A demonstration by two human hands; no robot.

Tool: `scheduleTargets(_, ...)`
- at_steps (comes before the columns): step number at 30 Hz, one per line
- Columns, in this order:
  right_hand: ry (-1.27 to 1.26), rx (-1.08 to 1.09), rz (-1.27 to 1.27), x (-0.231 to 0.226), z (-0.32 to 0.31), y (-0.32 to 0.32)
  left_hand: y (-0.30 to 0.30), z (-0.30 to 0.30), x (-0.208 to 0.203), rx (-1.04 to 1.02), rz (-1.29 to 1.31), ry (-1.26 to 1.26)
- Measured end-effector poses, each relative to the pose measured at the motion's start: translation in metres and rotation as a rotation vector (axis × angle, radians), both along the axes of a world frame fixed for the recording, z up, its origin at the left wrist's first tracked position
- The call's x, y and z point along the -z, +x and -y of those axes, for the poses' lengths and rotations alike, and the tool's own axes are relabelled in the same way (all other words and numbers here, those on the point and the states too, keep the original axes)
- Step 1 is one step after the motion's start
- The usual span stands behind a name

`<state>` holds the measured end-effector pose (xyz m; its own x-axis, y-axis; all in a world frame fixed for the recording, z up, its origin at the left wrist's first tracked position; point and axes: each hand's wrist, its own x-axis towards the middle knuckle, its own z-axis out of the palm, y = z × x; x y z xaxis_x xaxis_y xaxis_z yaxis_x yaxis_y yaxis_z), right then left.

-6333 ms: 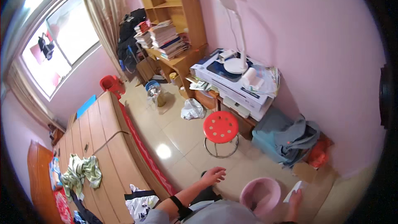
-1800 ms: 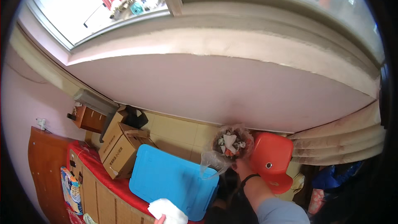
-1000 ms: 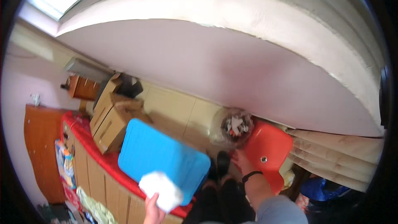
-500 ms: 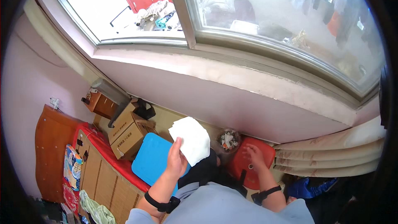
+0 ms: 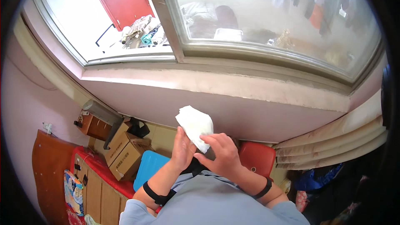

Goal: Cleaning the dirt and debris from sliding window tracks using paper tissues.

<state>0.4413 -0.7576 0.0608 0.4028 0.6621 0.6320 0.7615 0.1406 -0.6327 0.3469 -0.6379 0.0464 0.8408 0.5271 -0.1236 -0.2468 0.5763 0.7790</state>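
A white folded wad (image 5: pixel 193 121), paper or thin cloth by its look, is held up in front of me. My left hand (image 5: pixel 182 150) grips its lower left side, with the thumb along the edge. At its lower right edge, the fingertips of my right hand (image 5: pixel 225 155) touch the white surface. The right thumb stands apart from those fingers, below the wad's bottom corner. Both wrists wear black bands.
A blue stool top (image 5: pixel 149 164) is to my left, a red stool (image 5: pixel 259 158) to my right. Cardboard boxes (image 5: pixel 124 154) stand left near the wall. Ahead runs a window ledge (image 5: pixel 208 84); a curtain (image 5: pixel 325 152) hangs at right. A wooden bed headboard (image 5: pixel 52 171) stands far left.
My right hand has come left from over the red stool to the white wad. The wad has turned and looks narrower. My view has shifted, showing the window lower.
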Motion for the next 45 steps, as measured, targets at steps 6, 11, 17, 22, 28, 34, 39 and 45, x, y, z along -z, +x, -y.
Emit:
scheduleTargets(6, -0.276, -0.075, -0.141, 0.019, -0.119, -0.016, -0.024, -0.113, 0.029, 0.04, 0.094, -0.018)
scheduleTargets(11, -0.496, -0.238, -0.53, -0.001, -0.246, -0.032, -0.061, -0.239, 0.035, 0.061, 0.228, -0.055)
scheduleTargets(17, -0.435, -0.308, -0.44, -0.041, -0.382, -0.072, -0.116, -0.356, 0.017, -0.047, 0.191, -0.029)
scheduleTargets(22, -0.535, -0.324, -0.462, -0.05, -0.457, -0.092, -0.14, -0.418, 0.016, -0.167, 0.174, -0.152)
scheduleTargets(28, -0.336, -0.34, -0.435, -0.039, -0.504, -0.099, -0.163, -0.452, 0.007, -0.25, 0.231, -0.293)
scheduleTargets(34, -0.199, -0.507, -1.179, -0.016, -0.53, -0.102, -0.183, -0.477, -0.001, -0.34, 0.189, -0.232)
scheduleTargets(39, -0.07, -0.608, -1.3, 0.002, -0.536, -0.099, -0.186, -0.489, 0.006, -0.368, 0.186, -0.25)
scheduleTargets(45, 0.067, -0.776, -1.449, 0.003, -0.531, -0.089, -0.173, -0.48, 0.009, -0.376, 0.016, -0.191)
